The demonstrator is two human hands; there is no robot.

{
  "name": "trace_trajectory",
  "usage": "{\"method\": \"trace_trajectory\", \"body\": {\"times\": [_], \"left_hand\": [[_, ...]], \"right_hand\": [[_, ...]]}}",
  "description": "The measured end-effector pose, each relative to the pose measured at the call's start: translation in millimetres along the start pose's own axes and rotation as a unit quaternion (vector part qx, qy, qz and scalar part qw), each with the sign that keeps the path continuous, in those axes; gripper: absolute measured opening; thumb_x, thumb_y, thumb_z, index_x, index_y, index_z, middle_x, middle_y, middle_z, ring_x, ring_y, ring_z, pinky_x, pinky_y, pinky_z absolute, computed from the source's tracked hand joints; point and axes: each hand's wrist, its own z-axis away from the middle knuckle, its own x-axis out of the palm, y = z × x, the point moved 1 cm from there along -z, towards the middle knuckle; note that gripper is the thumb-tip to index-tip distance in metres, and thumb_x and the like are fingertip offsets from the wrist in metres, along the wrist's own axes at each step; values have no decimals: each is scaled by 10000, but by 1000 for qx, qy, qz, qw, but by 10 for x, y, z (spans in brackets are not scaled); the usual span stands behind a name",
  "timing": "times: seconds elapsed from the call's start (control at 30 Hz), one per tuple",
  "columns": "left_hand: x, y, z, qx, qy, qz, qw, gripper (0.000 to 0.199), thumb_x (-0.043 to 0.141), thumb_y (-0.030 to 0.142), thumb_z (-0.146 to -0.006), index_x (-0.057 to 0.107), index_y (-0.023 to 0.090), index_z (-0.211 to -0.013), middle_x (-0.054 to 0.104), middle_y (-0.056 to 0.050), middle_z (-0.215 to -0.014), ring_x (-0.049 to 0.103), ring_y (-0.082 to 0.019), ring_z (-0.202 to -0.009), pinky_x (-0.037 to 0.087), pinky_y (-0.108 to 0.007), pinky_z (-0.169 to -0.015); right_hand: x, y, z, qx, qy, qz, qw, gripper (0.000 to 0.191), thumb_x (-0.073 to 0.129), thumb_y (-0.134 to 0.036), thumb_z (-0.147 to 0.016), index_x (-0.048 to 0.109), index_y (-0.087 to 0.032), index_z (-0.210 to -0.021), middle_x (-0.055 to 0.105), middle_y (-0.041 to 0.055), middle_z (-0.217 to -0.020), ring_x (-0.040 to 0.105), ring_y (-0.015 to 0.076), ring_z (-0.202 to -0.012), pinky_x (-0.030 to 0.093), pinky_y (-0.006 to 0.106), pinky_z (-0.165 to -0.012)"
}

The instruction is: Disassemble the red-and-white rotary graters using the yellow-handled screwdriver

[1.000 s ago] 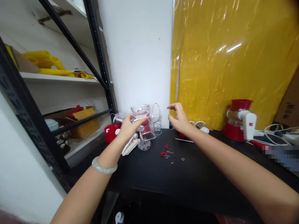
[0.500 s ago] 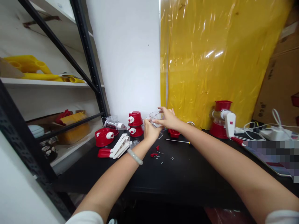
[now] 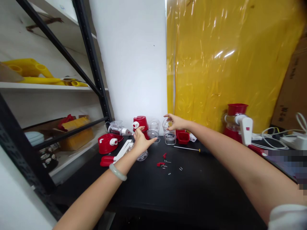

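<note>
My left hand (image 3: pixel 142 140), with a pale bangle on the wrist, is open in front of the stacked red bases (image 3: pixel 141 123), its thumb and fingers spread and nothing between them. My right hand (image 3: pixel 176 122) has its fingers apart at the rim of a clear plastic cup (image 3: pixel 167 124), which stands over another clear piece (image 3: pixel 170 138). Whether the fingertips touch the cup is unclear. More clear cups (image 3: pixel 153 127) stand between the hands. Beside the right hand lies a red tray (image 3: pixel 182 136).
Red clips (image 3: pixel 160 164) and small metal pins lie mid-table. A screwdriver (image 3: pixel 187 148) lies behind them. At left are a red base (image 3: pixel 107 143), white-and-red handles (image 3: pixel 120 154) and a clear drum part (image 3: pixel 116 128). An assembled grinder (image 3: pixel 236 123) and cables (image 3: pixel 271 140) are at right.
My hands have moved apart. The left has come away from the clear cups toward the red bases and opened. The right stays by a clear cup. The view has shifted slightly.
</note>
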Motion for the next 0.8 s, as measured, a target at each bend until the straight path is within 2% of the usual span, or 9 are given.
{"method": "trace_trajectory", "body": {"times": [0.1,0.17,0.3,0.4,0.6,0.8], "left_hand": [[-115,-50,-128,49,-53,-52,996,725,815,392,-622,454,209,-1224,503,-134,-1289,445,-348,-1295,310,-543,-1102],[-120,-42,-215,85,-77,-65,991,717,795,387,-660,465,219,-1274,496,-132,-1334,430,-332,-1321,311,-518,-1117],[-11,-45,-376,110,-106,-57,987,772,792,377,-676,456,213,-1351,462,-150,-1432,383,-332,-1388,294,-511,-1151],[87,-75,-470,107,-125,-46,985,720,784,381,-691,499,219,-1332,466,-150,-1455,380,-332,-1403,298,-523,-1153],[200,-113,-628,122,-122,-30,984,578,772,351,-695,589,209,-1225,601,-118,-1312,531,-305,-1263,390,-493,-1088],[245,-95,-715,141,-130,-25,981,371,721,329,-746,646,205,-1087,681,-84,-1151,608,-273,-1128,452,-451,-1012]], "right_hand": [[83,123,-83,1,-5,-5,1000,870,853,-216,-597,468,-160,-1375,634,141,-1197,614,257,-1116,471,412,-970],[130,179,-147,1,-9,-7,1000,880,854,-224,-598,460,-147,-1380,627,150,-1206,604,261,-1136,460,413,-984],[170,250,-253,4,-16,-9,1000,893,859,-252,-603,450,-149,-1390,621,155,-1212,613,257,-1101,461,418,-972],[170,278,-301,3,-19,-10,1000,887,856,-272,-612,449,-160,-1392,622,148,-1207,627,245,-1049,473,411,-944],[191,306,-385,-13,-26,-6,1000,878,856,-274,-618,453,-174,-1391,634,131,-1188,620,252,-1087,465,402,-947],[217,350,-451,-16,-33,12,999,862,839,-318,-651,449,-126,-1396,622,184,-1225,599,281,-1143,469,411,-941]]}}
